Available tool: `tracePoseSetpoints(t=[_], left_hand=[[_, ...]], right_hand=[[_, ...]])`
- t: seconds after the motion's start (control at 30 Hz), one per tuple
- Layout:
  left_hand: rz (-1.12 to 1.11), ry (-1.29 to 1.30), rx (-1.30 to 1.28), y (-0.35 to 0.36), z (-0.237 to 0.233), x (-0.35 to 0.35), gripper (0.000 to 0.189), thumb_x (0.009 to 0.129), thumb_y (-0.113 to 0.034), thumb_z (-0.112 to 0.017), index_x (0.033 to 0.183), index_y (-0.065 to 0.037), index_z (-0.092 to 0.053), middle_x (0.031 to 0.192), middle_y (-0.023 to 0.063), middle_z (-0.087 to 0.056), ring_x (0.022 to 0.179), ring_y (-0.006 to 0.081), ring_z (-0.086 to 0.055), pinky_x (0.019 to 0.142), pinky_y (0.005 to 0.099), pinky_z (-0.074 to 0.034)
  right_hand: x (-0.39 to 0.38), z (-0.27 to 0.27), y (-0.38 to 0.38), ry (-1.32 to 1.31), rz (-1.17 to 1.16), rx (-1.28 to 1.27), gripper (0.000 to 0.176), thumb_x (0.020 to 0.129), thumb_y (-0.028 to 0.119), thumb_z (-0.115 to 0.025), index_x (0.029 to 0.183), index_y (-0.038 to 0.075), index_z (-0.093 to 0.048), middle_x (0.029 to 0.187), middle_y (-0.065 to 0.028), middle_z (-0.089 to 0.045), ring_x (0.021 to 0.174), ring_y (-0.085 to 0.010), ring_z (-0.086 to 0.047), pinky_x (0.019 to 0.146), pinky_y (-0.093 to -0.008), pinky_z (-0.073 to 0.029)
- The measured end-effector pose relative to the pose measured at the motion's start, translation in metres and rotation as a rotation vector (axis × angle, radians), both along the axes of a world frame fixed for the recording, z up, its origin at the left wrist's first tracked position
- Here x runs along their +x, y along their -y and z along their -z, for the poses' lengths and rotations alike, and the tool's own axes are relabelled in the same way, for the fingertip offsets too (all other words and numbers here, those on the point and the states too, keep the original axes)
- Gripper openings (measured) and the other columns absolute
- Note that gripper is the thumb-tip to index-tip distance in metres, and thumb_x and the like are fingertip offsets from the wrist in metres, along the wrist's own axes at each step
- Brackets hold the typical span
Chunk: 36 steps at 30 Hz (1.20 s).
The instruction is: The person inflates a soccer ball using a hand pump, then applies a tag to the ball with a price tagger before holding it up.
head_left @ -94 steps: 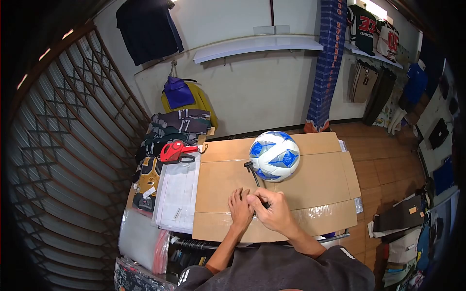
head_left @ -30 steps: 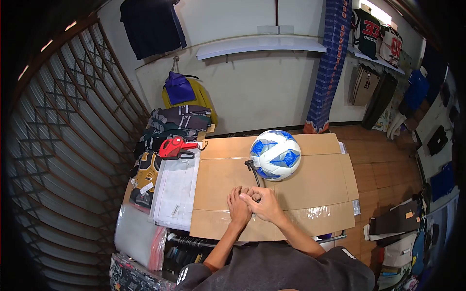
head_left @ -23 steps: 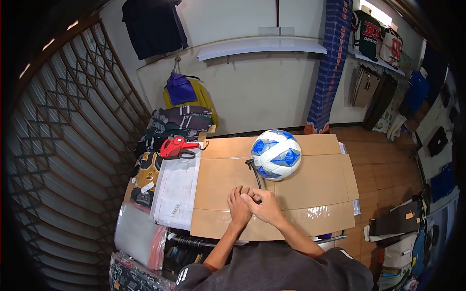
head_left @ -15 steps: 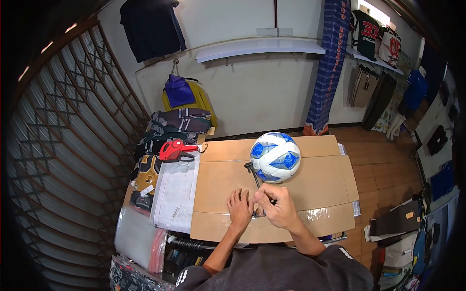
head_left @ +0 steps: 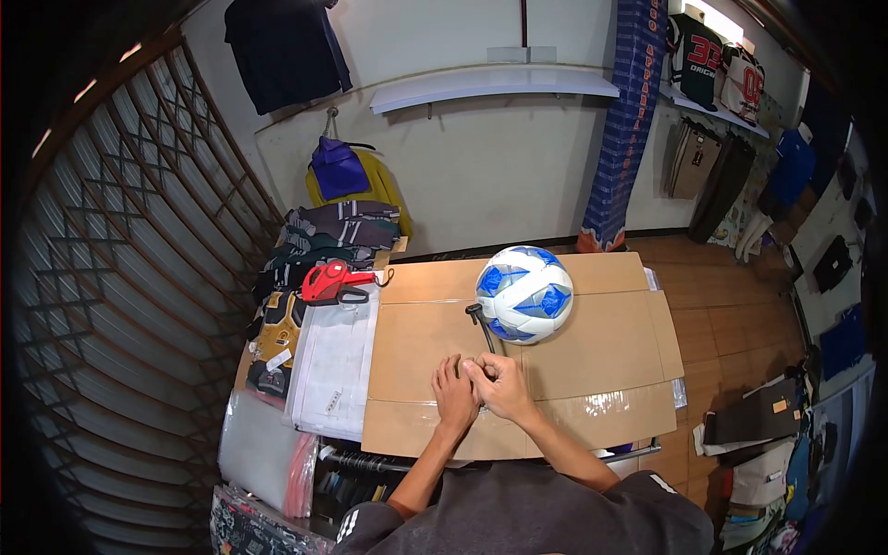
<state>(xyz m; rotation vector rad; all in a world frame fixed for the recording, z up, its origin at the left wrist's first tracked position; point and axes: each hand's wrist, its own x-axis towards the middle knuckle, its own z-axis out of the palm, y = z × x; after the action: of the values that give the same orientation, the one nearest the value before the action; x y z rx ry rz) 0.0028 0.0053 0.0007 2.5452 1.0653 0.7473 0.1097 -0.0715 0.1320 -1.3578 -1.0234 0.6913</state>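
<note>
Hand pump (head_left: 482, 333): black, slim, lying flat on cardboard. Near end hidden inside the grip of the right hand (head_left: 500, 389); the shaft runs straight away from the grip, and its T-handle is the far end. Football (head_left: 524, 294): white with blue panels, resting beyond the grip, just right of the T-handle; contact unclear.

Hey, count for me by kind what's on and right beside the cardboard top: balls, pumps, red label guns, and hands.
Balls: 1, the blue and white ball
Pumps: 1, the black pump
Label guns: 1, the red label gun
Hands: 2, left hand and right hand
Total: 5
</note>
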Motion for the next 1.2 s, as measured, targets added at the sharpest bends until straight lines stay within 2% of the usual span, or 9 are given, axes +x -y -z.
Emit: tracePoseSetpoints(t=[0.2,0.3,0.4,0.5,0.6,0.83,1.0,1.1,1.2], left_hand=[[0.021,0.065,-0.074,0.004,-0.009,-0.001,0.049,0.097,-0.024,-0.064,0.143,-0.005,-0.06,0.155,0.0198,-0.047,0.15,0.0421,-0.034,0.124,0.0602,-0.023],[0.041,0.014,-0.094,0.001,-0.012,-0.001,0.05,0.097,-0.025,-0.065,0.143,-0.007,-0.059,0.153,0.0198,-0.048,0.149,0.0423,-0.036,0.123,0.0605,-0.024],[0.004,0.024,-0.053,0.002,-0.008,0.002,0.049,0.098,-0.027,-0.067,0.142,-0.009,-0.059,0.152,0.0194,-0.05,0.148,0.0418,-0.038,0.123,0.0608,-0.025],[-0.017,0.04,-0.015,0.002,-0.005,0.003,0.047,0.098,-0.028,-0.069,0.141,-0.01,-0.06,0.15,0.0186,-0.052,0.147,0.041,-0.039,0.122,0.0608,-0.027],[0.007,-0.001,-0.026,0.002,-0.011,0.001,0.049,0.1,-0.029,-0.064,0.144,-0.008,-0.056,0.151,0.0203,-0.05,0.147,0.0415,-0.038,0.122,0.0587,-0.026],[-0.006,0.019,-0.008,0.002,-0.007,0.001,0.046,0.098,-0.029,-0.069,0.139,-0.009,-0.062,0.15,0.018,-0.052,0.147,0.0403,-0.04,0.121,0.0599,-0.028],[-0.002,0.04,-0.001,-0.001,-0.002,0.0,0.047,0.098,-0.028,-0.068,0.14,-0.009,-0.061,0.149,0.0187,-0.052,0.147,0.041,-0.04,0.122,0.06,-0.028],[0.008,0.015,0.005,-0.003,0.002,-0.001,0.047,0.098,-0.028,-0.068,0.14,-0.009,-0.061,0.149,0.0194,-0.053,0.147,0.0416,-0.04,0.122,0.06,-0.027],[0.003,0.05,-0.014,-0.001,0.0,0.0,0.046,0.099,-0.028,-0.067,0.14,-0.009,-0.061,0.15,0.0195,-0.052,0.147,0.0417,-0.039,0.123,0.0601,-0.026]], right_hand=[[-0.013,-0.044,0.011,0.079,-0.009,0.005,0.035,0.11,0.021,-0.062,0.083,-0.001,-0.065,0.064,-0.0007,-0.061,0.057,-0.0055,-0.055,0.053,-0.0258,-0.044],[-0.006,-0.097,0.033,-0.048,-0.109,0.074,0.036,0.111,0.022,-0.06,0.082,0.0,-0.065,0.063,-0.0006,-0.06,0.055,-0.006,-0.055,0.053,-0.0256,-0.044],[0.003,-0.121,0.048,-0.12,-0.148,0.111,0.038,0.112,0.022,-0.06,0.08,0.001,-0.064,0.062,-0.0003,-0.059,0.053,-0.006,-0.055,0.051,-0.025,-0.044],[0.011,-0.091,0.029,-0.073,-0.045,0.113,0.04,0.112,0.024,-0.06,0.079,0.002,-0.063,0.062,0.0001,-0.057,0.05,-0.0053,-0.055,0.048,-0.0244,-0.043],[0.02,-0.052,0.014,-0.081,0.034,0.084,0.04,0.112,0.024,-0.06,0.078,0.002,-0.062,0.062,0.001,-0.057,0.048,-0.005,-0.054,0.046,-0.0242,-0.042],[0.02,0.001,0.007,-0.095,0.083,0.061,0.041,0.111,0.022,-0.061,0.075,0.003,-0.059,0.061,0.0018,-0.057,0.049,-0.0045,-0.052,0.045,-0.0245,-0.04],[0.003,-0.015,0.016,-0.091,0.009,0.021,0.039,0.11,0.021,-0.062,0.076,0.002,-0.061,0.059,0.0006,-0.059,0.051,-0.0037,-0.052,0.047,-0.025,-0.04],[-0.004,-0.028,0.02,0.062,0.013,-0.016,0.038,0.11,0.021,-0.062,0.078,0.001,-0.063,0.059,-0.0007,-0.06,0.052,-0.0045,-0.053,0.049,-0.0258,-0.041],[-0.004,-0.066,0.034,0.049,-0.004,0.014,0.037,0.11,0.022,-0.061,0.081,0.0,-0.065,0.059,-0.0007,-0.06,0.053,-0.0055,-0.054,0.05,-0.0257,-0.042]])
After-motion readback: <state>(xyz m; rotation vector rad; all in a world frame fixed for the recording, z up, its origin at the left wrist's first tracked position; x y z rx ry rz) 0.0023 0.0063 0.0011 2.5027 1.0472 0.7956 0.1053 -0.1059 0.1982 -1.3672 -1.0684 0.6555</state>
